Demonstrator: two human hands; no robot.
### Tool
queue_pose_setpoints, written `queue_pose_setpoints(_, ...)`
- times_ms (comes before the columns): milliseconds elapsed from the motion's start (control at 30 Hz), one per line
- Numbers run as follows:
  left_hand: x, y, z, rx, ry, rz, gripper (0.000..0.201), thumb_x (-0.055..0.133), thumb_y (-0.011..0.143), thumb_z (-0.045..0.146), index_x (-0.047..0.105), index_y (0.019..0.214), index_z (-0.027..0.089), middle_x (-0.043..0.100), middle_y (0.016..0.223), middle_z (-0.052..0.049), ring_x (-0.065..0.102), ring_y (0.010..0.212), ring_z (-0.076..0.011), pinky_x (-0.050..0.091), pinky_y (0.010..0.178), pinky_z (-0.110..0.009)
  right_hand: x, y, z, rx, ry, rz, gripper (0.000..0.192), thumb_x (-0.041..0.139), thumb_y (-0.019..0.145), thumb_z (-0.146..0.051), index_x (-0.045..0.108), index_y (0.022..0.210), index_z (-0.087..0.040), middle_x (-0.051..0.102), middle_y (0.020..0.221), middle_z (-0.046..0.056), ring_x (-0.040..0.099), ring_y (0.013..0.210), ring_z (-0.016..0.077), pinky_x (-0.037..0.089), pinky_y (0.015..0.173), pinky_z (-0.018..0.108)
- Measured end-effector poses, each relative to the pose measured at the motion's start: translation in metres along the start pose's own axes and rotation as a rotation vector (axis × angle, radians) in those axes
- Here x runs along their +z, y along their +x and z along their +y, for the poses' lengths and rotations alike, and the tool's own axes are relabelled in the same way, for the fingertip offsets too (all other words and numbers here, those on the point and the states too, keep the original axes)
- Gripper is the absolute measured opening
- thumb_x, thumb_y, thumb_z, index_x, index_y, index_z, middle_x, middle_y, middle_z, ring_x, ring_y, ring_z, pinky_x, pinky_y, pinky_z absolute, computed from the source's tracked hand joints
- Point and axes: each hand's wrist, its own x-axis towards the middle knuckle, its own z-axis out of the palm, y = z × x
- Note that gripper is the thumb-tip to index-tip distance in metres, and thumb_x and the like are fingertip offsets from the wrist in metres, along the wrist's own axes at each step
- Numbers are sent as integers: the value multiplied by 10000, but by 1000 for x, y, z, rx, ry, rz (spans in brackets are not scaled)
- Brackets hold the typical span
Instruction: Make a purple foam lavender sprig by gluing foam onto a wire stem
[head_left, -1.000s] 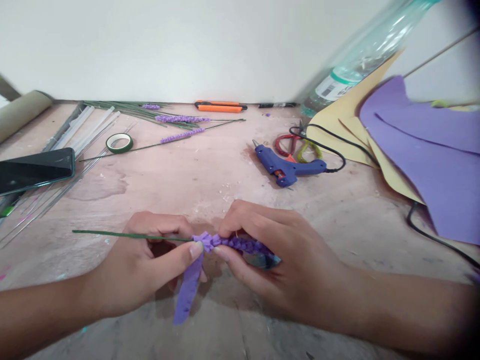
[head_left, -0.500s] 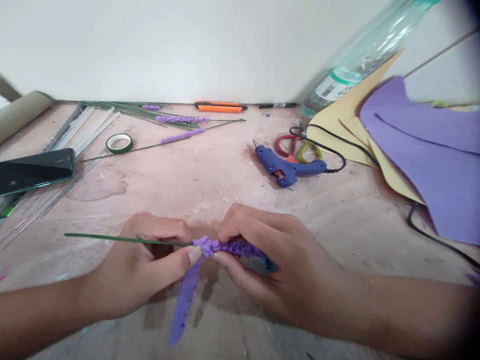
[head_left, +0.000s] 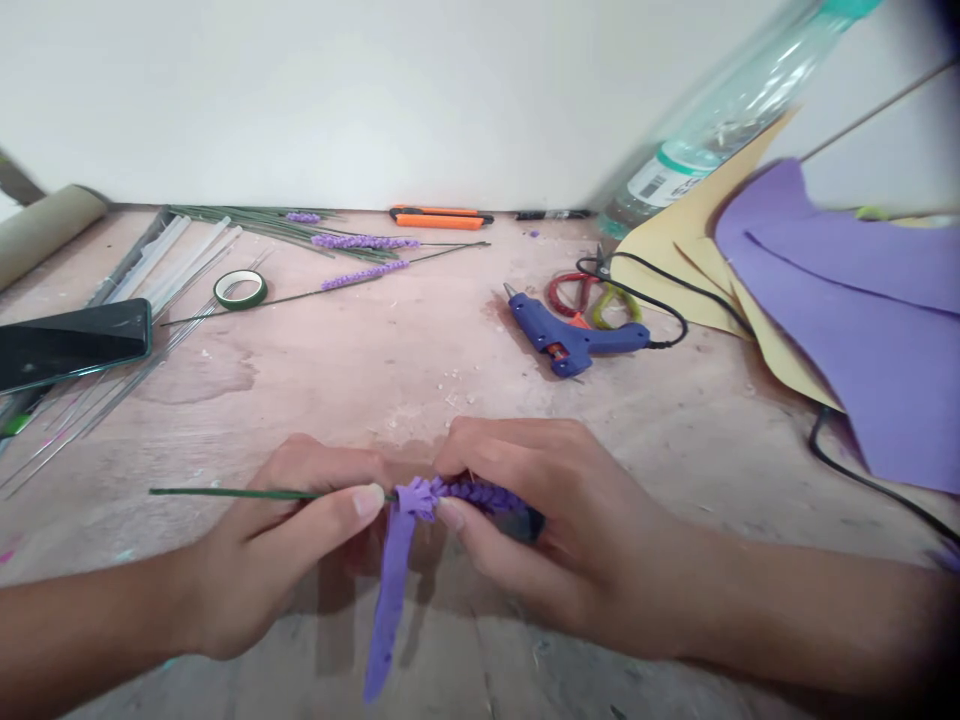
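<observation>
Here both hands, left hand [head_left: 277, 540] and right hand [head_left: 555, 540], pinch a purple-wrapped stem [head_left: 450, 493] over the scuffed wooden table [head_left: 390, 360].

Bottle label [head_left: 664, 172] barcode blurred; no readable text.

On the table [head_left: 420, 350], the two hands meet at the near edge, the left hand [head_left: 285, 550] just left of the right hand [head_left: 555, 540]. Behind them lies the glue gun [head_left: 574, 335], scissors [head_left: 592, 297] just behind it. The phone [head_left: 71, 345] lies far left, the tape roll [head_left: 240, 289] behind it. Foam sheets [head_left: 847, 310] lie far right, and a bottle [head_left: 720, 120] stands behind them.
</observation>
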Motion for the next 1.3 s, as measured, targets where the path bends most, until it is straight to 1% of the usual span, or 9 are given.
queue_pose_setpoints(133, -1, 1, -5, -48, -20, 22, 441, 487, 1023, 480, 653, 751, 174, 596, 714, -49, 552, 715, -181, 476, 668, -285, -19, 9, 18, 47, -63, 13, 205, 473, 1027, -264, 649, 948, -197, 693, 879, 39, 629, 789, 160, 449, 707, 290)
queue_pose_setpoints(233, -2, 2, -10, -50, -55, 47, 455, 488, 1034, 490, 630, 733, 179, 576, 700, -30, 523, 669, -154, 434, 618, -258, -48, 15, 53, 135, -347, 214, 192, 485, 1005, -271, 647, 938, -195, 686, 940, 84, 627, 870, 224, 449, 765, 359)
queue_pose_setpoints(333, -1, 3, -12, -43, -89, 62, 457, 485, 1040, 496, 622, 734, 184, 560, 682, -15, 510, 635, -140, 414, 594, -251, -78, 10, 91, 306, -589, 247, 138, 553, 906, -159, 646, 1006, -180, 658, 1021, 135, 611, 970, 279, 456, 802, 403)
queue_pose_setpoints(500, 0, 4, -13, -23, -124, 82, 451, 485, 1040, 498, 629, 751, 184, 564, 674, -7, 526, 610, -139, 418, 587, -260, -106, -11, 116, 377, -647, -11, 309, 404, 1003, -162, 671, 1154, -127, 663, 1200, 196, 574, 1164, 311, 438, 963, 457)
queue_pose_setpoints(600, -1, 4, -14, -29, -113, 104, 454, 470, 1044, 501, 621, 754, 185, 577, 665, -11, 539, 606, -146, 425, 586, -268, -110, -18, 117, 356, -658, -73, 325, 492, 968, -156, 665, 1244, -143, 640, 1282, 205, 559, 1223, 320, 449, 965, 438)
queue_pose_setpoints(800, -2, 4, -14, -30, -67, 117, 474, 468, 1044, 511, 600, 727, 185, 586, 642, -14, 544, 606, -145, 432, 585, -263, -95, -22, 107, 272, -638, 164, 199, 574, 963, -199, 643, 1140, -140, 618, 1243, 237, 583, 1181, 300, 459, 981, 429)
queue_pose_setpoints(967, -1, 5, -15, -20, -39, 128, 479, 475, 1043, 526, 596, 726, 187, 586, 629, -4, 547, 582, -136, 423, 563, -256, -61, -27, 64, 14, -333, 525, 99, 606, 901, -156, 570, 958, -228, 613, 940, 79, 598, 874, 218, 477, 808, 384)
queue_pose_setpoints(1133, 0, 6, -17, -11, -59, 137, 466, 473, 1044, 525, 624, 763, 185, 606, 655, -7, 559, 573, -136, 433, 543, -254, -27, -39, 25, -64, -200, 369, 127, 617, 902, -220, 585, 1022, -244, 624, 1017, 69, 631, 890, 226, 532, 751, 362)
queue_pose_setpoints(1300, 0, 6, -16, -10, -46, 124, 469, 457, 1052, 525, 635, 788, 180, 619, 655, -10, 560, 565, -132, 435, 534, -252, -11, -48, 29, -158, -23, 295, 138, 558, 983, -317, 580, 1088, -230, 653, 954, 71, 670, 827, 207, 571, 683, 328)
